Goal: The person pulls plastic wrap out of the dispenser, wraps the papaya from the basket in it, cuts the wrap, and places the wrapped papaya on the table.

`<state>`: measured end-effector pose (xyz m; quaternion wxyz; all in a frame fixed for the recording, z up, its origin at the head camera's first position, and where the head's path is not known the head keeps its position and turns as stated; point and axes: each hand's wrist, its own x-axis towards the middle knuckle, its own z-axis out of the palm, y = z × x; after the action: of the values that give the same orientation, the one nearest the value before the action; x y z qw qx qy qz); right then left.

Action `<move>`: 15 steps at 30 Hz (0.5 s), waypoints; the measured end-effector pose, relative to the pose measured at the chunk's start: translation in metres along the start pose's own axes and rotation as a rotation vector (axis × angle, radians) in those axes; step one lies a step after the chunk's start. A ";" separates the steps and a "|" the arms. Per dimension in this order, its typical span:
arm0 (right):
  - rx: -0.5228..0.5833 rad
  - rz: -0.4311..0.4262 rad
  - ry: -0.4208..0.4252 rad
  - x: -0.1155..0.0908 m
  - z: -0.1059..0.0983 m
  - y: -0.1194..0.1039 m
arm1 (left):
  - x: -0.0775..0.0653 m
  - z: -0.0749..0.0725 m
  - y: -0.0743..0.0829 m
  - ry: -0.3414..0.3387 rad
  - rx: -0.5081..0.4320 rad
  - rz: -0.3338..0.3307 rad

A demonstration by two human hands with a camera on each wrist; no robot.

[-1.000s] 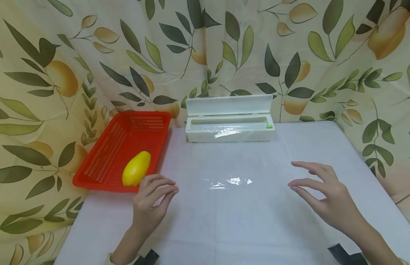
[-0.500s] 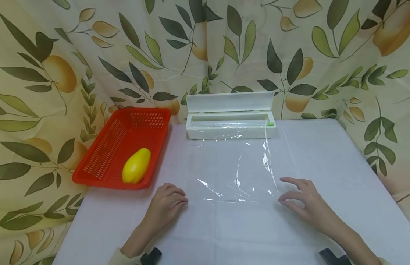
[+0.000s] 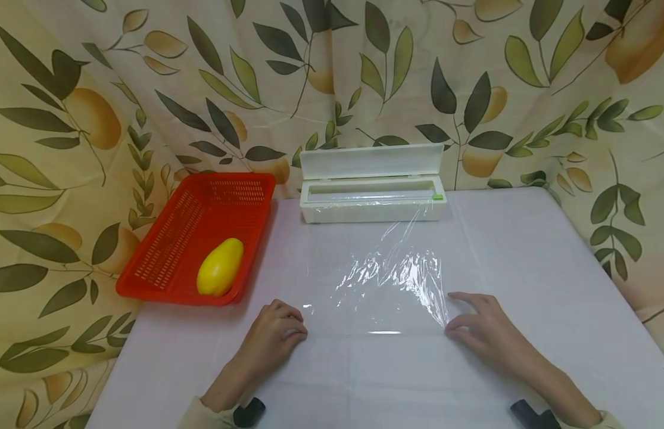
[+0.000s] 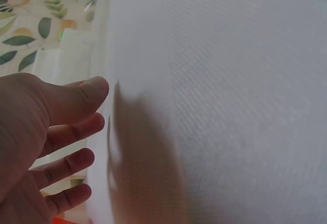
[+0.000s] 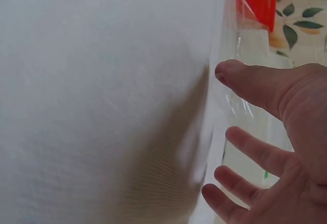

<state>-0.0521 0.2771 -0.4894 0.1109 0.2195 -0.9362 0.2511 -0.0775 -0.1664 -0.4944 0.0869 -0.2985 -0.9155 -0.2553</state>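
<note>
Film (image 3: 387, 280) is stretched over the white surface (image 3: 332, 387) in the middle of the frame, running from a white box (image 3: 332, 213) at the upper middle down to both hands. It is clear and shiny, with bright creases drawn in toward its lower right corner. That corner is pinched between the thumb and finger of the right hand (image 3: 487, 330), at the lower right. The lower left corner is pinched by the left hand (image 3: 273, 336), at the lower left of the middle. The hands are held well apart, with a straight edge of film between them. In both wrist views, three fingers of each hand are spread behind the thumb.

The box is set near the far edge, with its lid (image 3: 371, 162) tipped up at the back. A small green clip (image 3: 438, 197) is seen at its right end. On the left side of the frame, a red basket (image 3: 195, 232) is placed, and a yellow fruit (image 3: 221, 267) is held in its near right corner. The back is covered by a curtain (image 3: 382, 77) printed with leaves and fruit. Pale sleeves (image 3: 207, 415) are worn on the arms, and black mounts (image 3: 249, 412) are seen by both wrists.
</note>
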 end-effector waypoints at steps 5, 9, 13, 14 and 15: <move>-0.009 0.020 -0.018 -0.004 0.003 0.000 | -0.001 0.000 0.001 -0.038 0.008 0.004; -0.013 0.035 -0.017 -0.004 0.002 -0.002 | -0.001 -0.001 0.002 -0.047 0.001 -0.010; 0.009 0.065 -0.029 -0.005 0.001 -0.004 | -0.002 -0.001 0.003 -0.080 -0.020 -0.060; 0.015 0.074 -0.034 -0.005 0.001 -0.005 | -0.002 -0.001 0.003 -0.090 -0.025 -0.074; 0.020 0.082 -0.038 -0.005 0.001 -0.006 | -0.002 -0.002 0.003 -0.098 -0.027 -0.083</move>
<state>-0.0454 0.2741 -0.4892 0.0805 0.1865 -0.9438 0.2606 -0.0740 -0.1663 -0.4925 0.0275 -0.2736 -0.9267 -0.2560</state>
